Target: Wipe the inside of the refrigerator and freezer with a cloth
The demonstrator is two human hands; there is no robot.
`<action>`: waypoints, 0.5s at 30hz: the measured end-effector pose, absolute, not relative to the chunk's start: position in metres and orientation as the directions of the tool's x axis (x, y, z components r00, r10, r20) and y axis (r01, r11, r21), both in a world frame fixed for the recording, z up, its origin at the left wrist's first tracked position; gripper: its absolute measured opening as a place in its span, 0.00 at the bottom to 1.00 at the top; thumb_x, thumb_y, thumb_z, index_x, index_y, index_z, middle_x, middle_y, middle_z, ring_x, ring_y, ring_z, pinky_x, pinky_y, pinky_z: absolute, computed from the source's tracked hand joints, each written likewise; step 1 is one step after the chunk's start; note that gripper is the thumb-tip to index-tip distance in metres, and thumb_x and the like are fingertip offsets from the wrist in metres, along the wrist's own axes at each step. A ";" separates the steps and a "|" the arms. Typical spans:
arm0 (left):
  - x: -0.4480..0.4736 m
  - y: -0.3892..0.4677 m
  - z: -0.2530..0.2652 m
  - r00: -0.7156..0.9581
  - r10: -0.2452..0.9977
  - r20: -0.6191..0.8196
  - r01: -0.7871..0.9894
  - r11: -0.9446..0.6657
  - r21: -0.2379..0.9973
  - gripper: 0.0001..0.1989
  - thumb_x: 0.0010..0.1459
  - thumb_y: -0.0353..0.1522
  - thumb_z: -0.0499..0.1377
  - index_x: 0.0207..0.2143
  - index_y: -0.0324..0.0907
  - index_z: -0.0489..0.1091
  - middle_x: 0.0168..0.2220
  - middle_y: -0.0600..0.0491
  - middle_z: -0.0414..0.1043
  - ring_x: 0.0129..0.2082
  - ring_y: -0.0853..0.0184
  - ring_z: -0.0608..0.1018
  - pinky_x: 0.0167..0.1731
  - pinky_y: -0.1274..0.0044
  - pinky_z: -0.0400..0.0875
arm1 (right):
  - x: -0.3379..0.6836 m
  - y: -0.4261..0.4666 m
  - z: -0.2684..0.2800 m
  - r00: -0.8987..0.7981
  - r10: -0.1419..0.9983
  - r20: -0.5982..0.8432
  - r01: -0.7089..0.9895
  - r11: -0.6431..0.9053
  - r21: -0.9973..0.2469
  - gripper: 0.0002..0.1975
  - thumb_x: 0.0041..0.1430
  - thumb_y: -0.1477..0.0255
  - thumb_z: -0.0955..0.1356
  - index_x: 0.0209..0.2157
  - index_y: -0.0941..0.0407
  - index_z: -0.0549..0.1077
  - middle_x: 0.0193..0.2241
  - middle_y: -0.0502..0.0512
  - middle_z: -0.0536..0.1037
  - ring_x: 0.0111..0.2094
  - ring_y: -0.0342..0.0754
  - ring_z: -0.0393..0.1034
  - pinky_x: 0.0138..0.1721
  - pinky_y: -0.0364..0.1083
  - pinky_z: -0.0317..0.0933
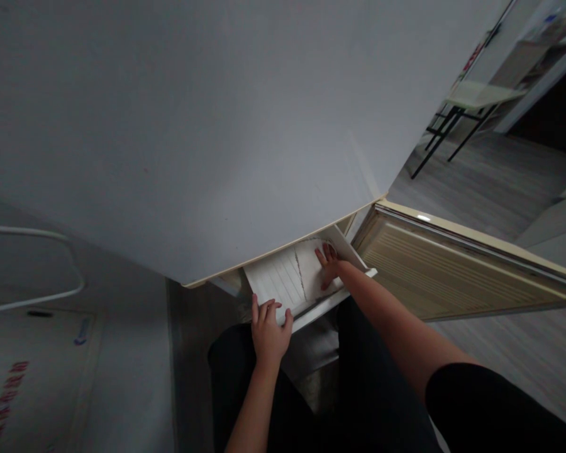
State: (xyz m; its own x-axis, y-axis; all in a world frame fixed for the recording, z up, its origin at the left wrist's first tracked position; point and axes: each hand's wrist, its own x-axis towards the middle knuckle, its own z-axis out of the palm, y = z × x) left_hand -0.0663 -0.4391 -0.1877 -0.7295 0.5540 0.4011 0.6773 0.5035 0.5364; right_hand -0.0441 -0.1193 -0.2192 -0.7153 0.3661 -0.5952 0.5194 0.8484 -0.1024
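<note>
A white drawer point(331, 306) is pulled out from under the edge of a large pale surface. Flat white pieces point(276, 277) lie inside it, with lines across them and a rough-edged seam between two parts; what they are made of I cannot tell. My left hand point(270, 330) rests at the drawer's front left corner, fingers spread and thumb apart. Inside the right part of the drawer, my right hand point(329, 267) lies with fingers spread on or just over the white surface. Neither hand shows anything held.
An open cream door point(457, 264) with a ribbed inner side stands to the right of the drawer. The large pale surface point(217, 126) fills the upper view. A white rail point(42, 233) is at left. Farther right, a table point(481, 94) with dark legs stands on grey flooring.
</note>
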 end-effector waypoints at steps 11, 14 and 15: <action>-0.066 -0.439 -0.188 -0.729 0.555 0.401 0.679 0.510 0.528 0.07 0.64 0.35 0.58 0.41 0.44 0.73 0.46 0.46 0.78 0.73 0.46 0.55 0.65 0.53 0.64 | -0.042 -0.123 -0.207 -0.706 0.366 -0.606 0.518 0.851 -0.090 0.85 0.32 0.58 0.85 0.74 0.59 0.24 0.71 0.73 0.15 0.72 0.73 0.11 0.72 0.65 0.26; -0.066 -0.438 -0.188 -0.731 0.550 0.404 0.678 0.510 0.530 0.07 0.64 0.35 0.58 0.42 0.44 0.72 0.46 0.46 0.78 0.73 0.46 0.55 0.65 0.54 0.63 | -0.053 -0.132 -0.200 -0.683 0.405 -0.608 0.538 0.842 -0.043 0.85 0.31 0.58 0.85 0.74 0.60 0.25 0.71 0.74 0.16 0.72 0.76 0.11 0.71 0.67 0.24; -0.066 -0.438 -0.189 -0.731 0.549 0.405 0.677 0.509 0.531 0.07 0.64 0.35 0.58 0.42 0.44 0.72 0.46 0.46 0.77 0.73 0.46 0.55 0.65 0.54 0.63 | -0.060 -0.139 -0.199 -0.666 0.421 -0.616 0.552 0.834 -0.026 0.85 0.32 0.57 0.84 0.74 0.61 0.24 0.70 0.74 0.16 0.71 0.78 0.11 0.70 0.70 0.25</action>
State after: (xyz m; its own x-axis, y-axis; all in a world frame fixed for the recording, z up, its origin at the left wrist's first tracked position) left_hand -0.0656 -0.4381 -0.1885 -0.7310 0.5491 0.4050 0.6769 0.5093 0.5313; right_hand -0.0596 -0.1389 -0.1994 -0.6661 0.4211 -0.6156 0.5515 0.8337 -0.0264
